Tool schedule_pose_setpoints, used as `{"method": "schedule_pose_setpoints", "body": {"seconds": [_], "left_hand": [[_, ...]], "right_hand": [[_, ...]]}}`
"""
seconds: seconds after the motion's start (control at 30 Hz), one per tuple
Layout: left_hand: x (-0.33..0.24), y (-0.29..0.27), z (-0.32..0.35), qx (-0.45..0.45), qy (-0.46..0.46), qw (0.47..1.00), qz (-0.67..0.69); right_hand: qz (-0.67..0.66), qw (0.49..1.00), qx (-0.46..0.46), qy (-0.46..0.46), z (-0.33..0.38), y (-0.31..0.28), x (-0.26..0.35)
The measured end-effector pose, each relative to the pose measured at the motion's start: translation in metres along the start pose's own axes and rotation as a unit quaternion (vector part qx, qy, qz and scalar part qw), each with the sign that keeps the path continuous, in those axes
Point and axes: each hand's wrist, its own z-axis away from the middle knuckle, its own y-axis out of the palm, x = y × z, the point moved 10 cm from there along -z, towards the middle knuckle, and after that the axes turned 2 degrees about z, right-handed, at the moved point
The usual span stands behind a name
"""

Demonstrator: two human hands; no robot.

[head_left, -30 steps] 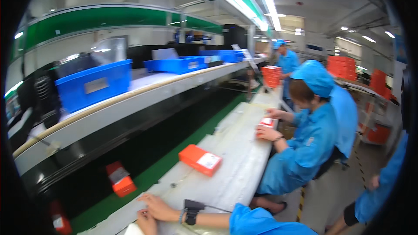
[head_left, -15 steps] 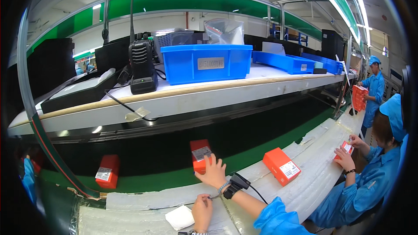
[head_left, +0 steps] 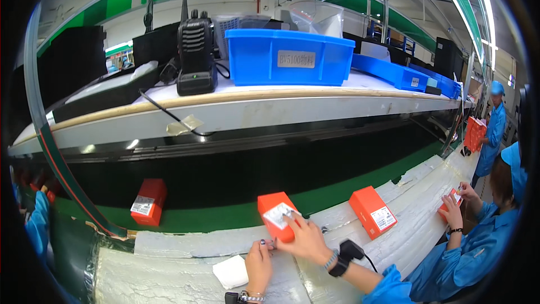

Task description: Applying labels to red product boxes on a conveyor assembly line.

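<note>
A red box (head_left: 270, 202) with a white printed label lies at the front edge of the green belt, its near end over the pale work surface. My right hand (head_left: 309, 240) grips it, fingers across the label and the near right side. Close to the box's near end, my left hand (head_left: 259, 267) has thumb and fingertips pinched together; whatever is between them is too small to make out. A folded white cloth or pad (head_left: 230, 272) rests on the surface just left of that hand. A second red box (head_left: 372, 211) sits to the right of my right hand.
Another red box (head_left: 149, 201) stands on the belt at the left. Above the belt runs a shelf with a blue bin (head_left: 289, 59) and a two-way radio (head_left: 197, 53). A metal post (head_left: 53, 152) rises at the left. A co-worker (head_left: 478, 236) handles a red box at the right.
My right hand has drawn the red box off the dark belt, nearer to me, and it now sits turned. The left hand stays low beside it. The view has shifted slightly.
</note>
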Motion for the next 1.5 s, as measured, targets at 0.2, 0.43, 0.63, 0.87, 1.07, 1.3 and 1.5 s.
{"method": "schedule_pose_setpoints", "body": {"seconds": [0.2,0.43,0.63,0.87,1.07,1.3,1.5], "left_hand": [[0.006,0.006,0.002,0.011,0.029,0.999,-0.015],[-0.007,0.006,0.003,0.044,0.053,0.995,0.077],[-0.022,0.000,0.007,0.049,0.035,0.957,0.285],[-0.011,-0.001,0.008,0.045,-0.036,0.905,0.421],[-0.018,-0.043,0.006,-0.097,0.008,0.882,0.461],[-0.038,-0.108,0.018,-0.252,0.075,0.964,-0.023],[-0.031,-0.087,0.017,-0.228,0.106,0.909,-0.332]], "right_hand": [[-0.037,0.996,0.080,0.020,0.082,-0.013,0.011],[-0.050,0.995,0.039,-0.082,0.066,-0.028,0.014],[-0.364,0.913,0.145,-0.114,0.031,-0.023,0.041],[-0.383,0.899,0.169,-0.127,0.021,-0.001,0.058],[-0.486,0.852,0.120,-0.155,0.015,-0.033,0.037],[-0.618,0.772,0.147,-0.033,0.000,-0.037,-0.016],[-0.363,0.878,0.310,-0.030,0.009,-0.008,0.002]]}}
